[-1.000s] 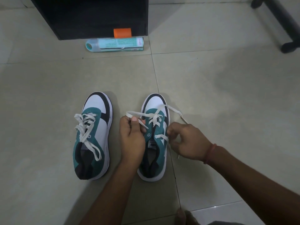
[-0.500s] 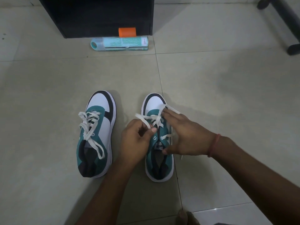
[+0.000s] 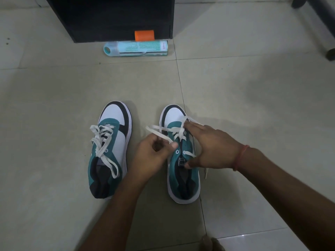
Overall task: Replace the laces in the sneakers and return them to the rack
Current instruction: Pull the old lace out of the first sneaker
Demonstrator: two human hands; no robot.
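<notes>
Two teal, white and black sneakers stand side by side on the tiled floor, toes pointing away from me. The left sneaker point(image 3: 110, 147) is laced with a white lace, its ends hanging loose. The right sneaker point(image 3: 181, 160) is partly laced with a white lace point(image 3: 159, 132). My left hand point(image 3: 152, 156) pinches the lace's left end just beside the upper eyelets. My right hand point(image 3: 212, 147) lies flat over the sneaker's right side, fingers straight on the crossed laces, thumb by the tongue label.
A black cabinet point(image 3: 112, 17) stands at the back. In front of it lie a pale teal tube-shaped pack point(image 3: 136, 48) and a small orange object point(image 3: 144, 35). A dark chair leg point(image 3: 320, 20) crosses the top right. A toe point(image 3: 208, 242) shows at the bottom.
My right hand let go of the lace's right side, opened and came to lie flat over the sneaker. My left hand dropped lower and closer to the eyelets, still pinching the lace.
</notes>
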